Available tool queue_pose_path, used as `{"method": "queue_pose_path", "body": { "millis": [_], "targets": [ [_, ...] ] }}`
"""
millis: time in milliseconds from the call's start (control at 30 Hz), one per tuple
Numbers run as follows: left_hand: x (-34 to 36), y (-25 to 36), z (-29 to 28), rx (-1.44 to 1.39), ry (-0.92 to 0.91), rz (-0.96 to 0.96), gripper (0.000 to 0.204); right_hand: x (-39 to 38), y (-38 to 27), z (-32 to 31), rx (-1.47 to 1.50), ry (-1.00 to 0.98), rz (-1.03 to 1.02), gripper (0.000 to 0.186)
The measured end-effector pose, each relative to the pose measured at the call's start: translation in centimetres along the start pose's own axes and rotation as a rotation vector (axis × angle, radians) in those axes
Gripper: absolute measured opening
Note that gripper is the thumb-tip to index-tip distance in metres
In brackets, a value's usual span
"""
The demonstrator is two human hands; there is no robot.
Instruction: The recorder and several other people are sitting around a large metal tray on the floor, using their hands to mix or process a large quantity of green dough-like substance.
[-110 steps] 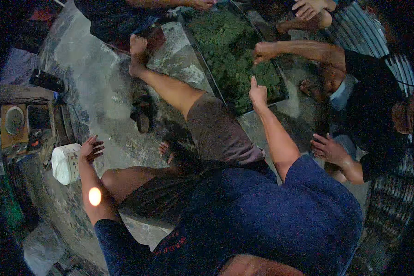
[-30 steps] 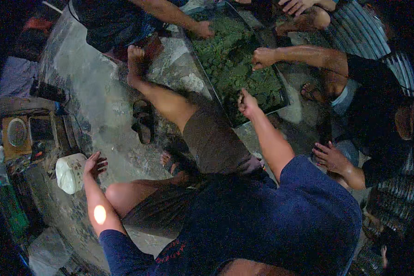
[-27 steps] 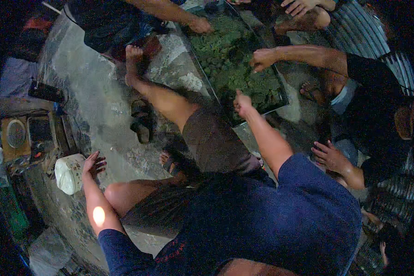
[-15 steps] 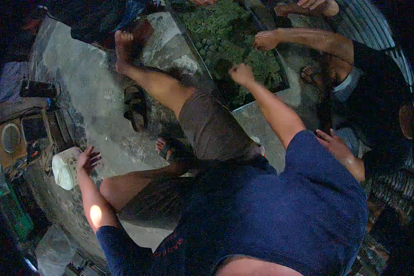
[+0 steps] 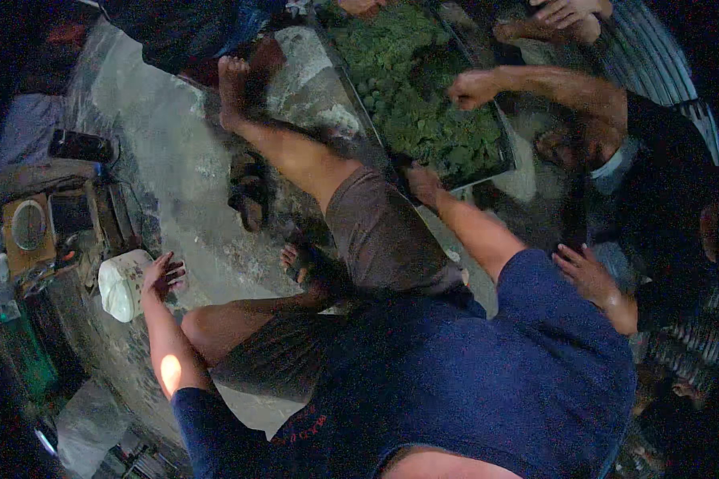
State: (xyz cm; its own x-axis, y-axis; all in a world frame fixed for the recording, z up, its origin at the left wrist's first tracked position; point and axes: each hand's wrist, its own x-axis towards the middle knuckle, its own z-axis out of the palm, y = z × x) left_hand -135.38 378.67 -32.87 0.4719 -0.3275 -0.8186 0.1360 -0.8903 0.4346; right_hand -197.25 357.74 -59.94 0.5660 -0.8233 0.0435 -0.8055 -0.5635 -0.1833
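Note:
My left hand [image 5: 164, 276] hangs over the side of a white rounded container [image 5: 120, 292] with dark spots on its side, fingers spread and nothing in them. At the near left corner of a long dark tray [image 5: 482, 180] is my right hand [image 5: 423, 184], dim and smeared, so its fingers cannot be read. Green leafy matter [image 5: 403, 68] fills the tray, with small round lumps among it on the left. Across the tray's right edge reaches a co-worker's closed hand [image 5: 473, 88]; what it holds, if anything, is hidden.
My bare leg [image 5: 295, 152] stretches along the tray's left side. Dark sandals [image 5: 250, 191] lie on the stained concrete floor [image 5: 164, 152]. A dark phone-like object [image 5: 80, 146] and a wooden box with a round disc [image 5: 29, 225] are at the left. Corrugated metal [image 5: 647, 60] stands far right.
My right hand has drawn back from above the green matter to the tray's near left corner. My left hand stays at the white container. The whole view has shifted slightly.

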Motion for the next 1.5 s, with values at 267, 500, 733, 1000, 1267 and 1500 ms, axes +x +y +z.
{"method": "queue_pose_path", "body": {
  "millis": [267,500,733,1000,1267,1500],
  "targets": [
    [-1.2,1.0,2.0,-0.022,-0.039,0.019,0.039,3.5,0.0,-4.9,0.143,-0.402,0.317,0.015],
    [-1.1,1.2,1.2,0.006,-0.001,0.040,0.041,1.4,2.7,-11.4,1.925,0.005,0.900,0.035],
    [-0.6,5.0,4.7,0.038,-0.042,0.117,0.048,-0.3,5.3,-11.9,2.124,0.202,1.229,0.017],
    [0.6,5.4,6.3,0.015,-0.080,0.182,0.045,-0.8,9.3,-12.4,1.911,0.253,1.081,0.019],
    [-0.3,4.4,3.9,0.039,-0.078,0.185,0.045,1.9,3.2,-15.3,1.125,0.270,1.101,0.051],
    [0.4,4.4,3.2,0.056,-0.059,0.193,0.047,1.8,-0.1,-18.3,1.320,0.178,0.982,0.062]
  ]
}}
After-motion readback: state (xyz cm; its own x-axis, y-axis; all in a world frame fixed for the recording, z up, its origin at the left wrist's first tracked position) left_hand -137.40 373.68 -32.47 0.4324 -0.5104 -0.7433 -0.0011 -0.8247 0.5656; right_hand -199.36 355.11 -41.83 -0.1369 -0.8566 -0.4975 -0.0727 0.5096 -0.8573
